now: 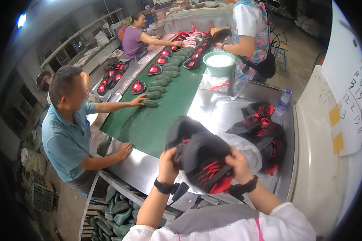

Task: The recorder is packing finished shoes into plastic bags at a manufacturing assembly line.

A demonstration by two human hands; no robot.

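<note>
Two black and red sneakers are held up in front of me, over the metal end of the worktable. My left hand (pixel 169 164) is closed on the left edge of the pair, close to the rear sneaker (pixel 183 130). On the other side, my right hand (pixel 239 165) grips the front sneaker (pixel 205 154), thumb on top, near its red laces. The front sneaker overlaps the rear one and hides part of it. Just beyond my right hand lies a clear plastic bag (pixel 247 148). Dark bands circle both my wrists.
A pile of black-red shoes (pixel 263 128) and a water bottle (pixel 283 101) lie at right. The green conveyor belt (pixel 165 120) carries dark green shoe lasts (pixel 159 88) and red-black shoe parts. A co-worker in blue (pixel 66 138) touches a last. A crate of lasts (pixel 116 213) stands below left.
</note>
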